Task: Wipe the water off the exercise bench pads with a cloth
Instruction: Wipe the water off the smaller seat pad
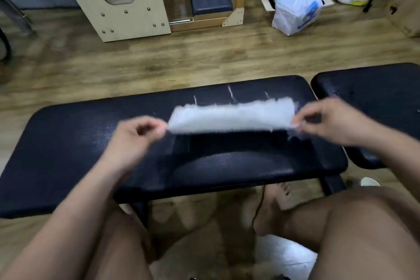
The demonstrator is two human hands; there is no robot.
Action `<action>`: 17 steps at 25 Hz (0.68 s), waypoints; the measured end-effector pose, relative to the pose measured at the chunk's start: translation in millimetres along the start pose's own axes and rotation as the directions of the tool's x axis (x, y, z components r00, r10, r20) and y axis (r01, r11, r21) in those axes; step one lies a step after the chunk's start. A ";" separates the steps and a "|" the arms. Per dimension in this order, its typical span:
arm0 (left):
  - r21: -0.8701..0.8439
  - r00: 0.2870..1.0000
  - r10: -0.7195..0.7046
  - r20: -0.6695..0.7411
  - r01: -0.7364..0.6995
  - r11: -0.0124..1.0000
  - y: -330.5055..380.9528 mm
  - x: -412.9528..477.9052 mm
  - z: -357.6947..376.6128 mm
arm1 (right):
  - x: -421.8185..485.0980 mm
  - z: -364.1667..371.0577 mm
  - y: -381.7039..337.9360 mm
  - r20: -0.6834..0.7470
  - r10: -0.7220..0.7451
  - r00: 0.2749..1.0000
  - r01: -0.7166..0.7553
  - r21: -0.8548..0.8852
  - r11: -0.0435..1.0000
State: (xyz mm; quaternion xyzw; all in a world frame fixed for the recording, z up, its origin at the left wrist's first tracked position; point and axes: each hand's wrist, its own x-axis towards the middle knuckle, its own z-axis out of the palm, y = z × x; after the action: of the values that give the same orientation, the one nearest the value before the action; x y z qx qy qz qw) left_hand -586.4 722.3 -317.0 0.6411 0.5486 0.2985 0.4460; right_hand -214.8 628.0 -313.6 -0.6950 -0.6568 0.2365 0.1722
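2 hands, the left hand [138, 134] and right hand [329, 120], pinch opposite ends of the white cloth [231, 117], stretched just above the long dark bench pad [68, 154]; it looks light, limp and fraying, so bunching it should wipe better.

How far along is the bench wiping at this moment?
Early, by the look of it. Done: nothing clearly; wet streaks show on the main pad behind the cloth. In hand: the left hand and right hand pinch the cloth's ends, stretching it above the pad; contact is unclear from blur. Left: wiping this pad and the second pad, which shows specks of water.
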 end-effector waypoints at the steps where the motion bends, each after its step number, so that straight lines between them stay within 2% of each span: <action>1: 0.078 0.992 -0.107 0.072 0.101 0.992 -16.9 -13.6 7.1 | -7.6 16.2 11.6 0.096 0.025 0.995 -0.019 -0.064 0.998; 2: 0.151 0.971 -0.195 0.139 0.174 0.973 -32.2 -25.7 11.4 | -14.1 27.2 21.3 0.144 0.035 0.989 -0.020 -0.103 0.994; 4: 0.242 0.942 -0.275 0.193 0.226 0.943 -46.1 -40.3 12.4 | -23.5 33.6 28.8 0.159 0.046 0.986 -0.031 -0.092 0.995; 7: 0.182 0.974 -0.217 0.067 0.202 0.962 -40.9 -31.4 9.8 | -16.9 27.9 30.4 0.115 0.066 0.991 -0.074 0.061 0.995; 11: 0.185 0.988 -0.130 -0.081 0.144 0.972 -38.6 12.0 19.9 | 19.0 27.7 32.5 -0.025 0.190 0.981 -0.180 0.221 0.958; 17: 0.395 0.989 -0.101 -0.110 0.137 0.908 -52.4 36.5 32.3 | 37.1 41.1 26.1 -0.109 0.340 0.934 -0.327 0.119 0.937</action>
State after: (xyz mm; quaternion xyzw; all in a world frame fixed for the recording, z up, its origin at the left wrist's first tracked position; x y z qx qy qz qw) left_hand -573.1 749.8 -381.7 0.6706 0.6552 0.1795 0.2980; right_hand -214.9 660.0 -365.8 -0.8006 -0.5044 0.2495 0.2057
